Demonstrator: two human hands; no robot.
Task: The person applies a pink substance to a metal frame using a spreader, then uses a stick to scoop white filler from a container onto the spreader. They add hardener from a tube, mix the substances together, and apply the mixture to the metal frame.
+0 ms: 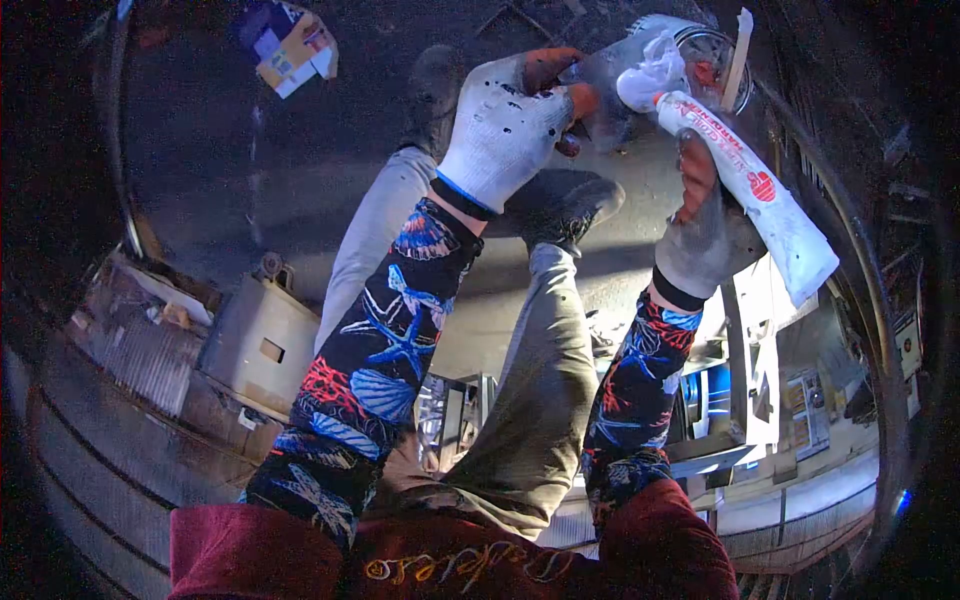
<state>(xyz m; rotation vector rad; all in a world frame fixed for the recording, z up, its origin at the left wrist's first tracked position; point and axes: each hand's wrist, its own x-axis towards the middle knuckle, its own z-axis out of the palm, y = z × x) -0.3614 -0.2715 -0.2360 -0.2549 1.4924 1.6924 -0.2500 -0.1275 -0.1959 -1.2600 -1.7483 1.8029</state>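
My right hand, in a white glove with a stained dark reddish palm side, grips a white tube printed with "HARDENER" and a red heart. The tube slants, its red-ringed neck toward the upper left and its flat end low on the right. At the neck is a crumpled white lump. Behind it stands a round clear-looking container with a wooden stick leaning at its rim. My left hand, in a spotted white glove, has its fingers curled together beside a greyish blur; I cannot tell what they hold.
A torn piece of printed cardboard lies on the dark floor at the upper left. My bent legs are below my hands. A pale metal box stands left of them. Lit metal framework is at the right, and a curved cable runs along the right side.
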